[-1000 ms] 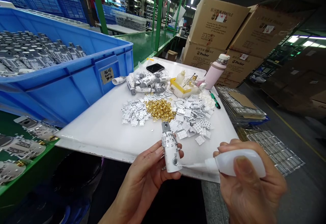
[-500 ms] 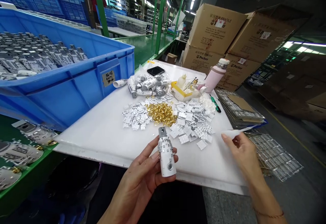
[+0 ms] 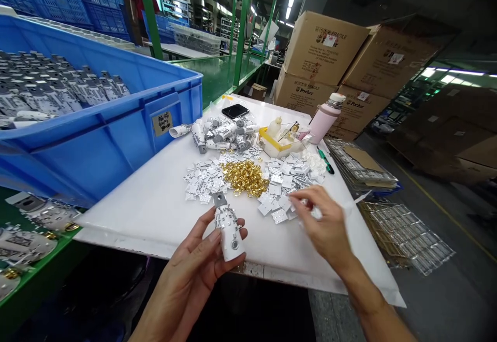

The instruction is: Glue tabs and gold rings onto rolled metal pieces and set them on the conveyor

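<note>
My left hand (image 3: 196, 272) is closed around a small white cylindrical model part (image 3: 229, 228) studded with silver pieces, held upright over the near edge of the white board (image 3: 155, 202). My right hand (image 3: 324, 223) reaches over the pile of small silver plates (image 3: 289, 184), its fingers curled down and blurred at the pile's near edge. Whether it has pinched a plate I cannot tell. A heap of gold rings (image 3: 244, 176) lies between two piles of silver plates (image 3: 202, 179). The white glue bottle (image 3: 355, 201) lies on the board just right of my right hand.
A big blue crate (image 3: 108, 124) full of finished parts stands at the left. Behind the piles are more white cylinders (image 3: 219, 129), a phone (image 3: 235, 110), a yellow tray (image 3: 277, 142), a pink flask (image 3: 324, 116), a green pen (image 3: 325, 159). Clear trays (image 3: 404, 228) and cardboard boxes (image 3: 322, 57) are on the right.
My right hand set the glue bottle down at the board's right side and moved left onto the silver plates. My left hand shifted the white part slightly left and down.
</note>
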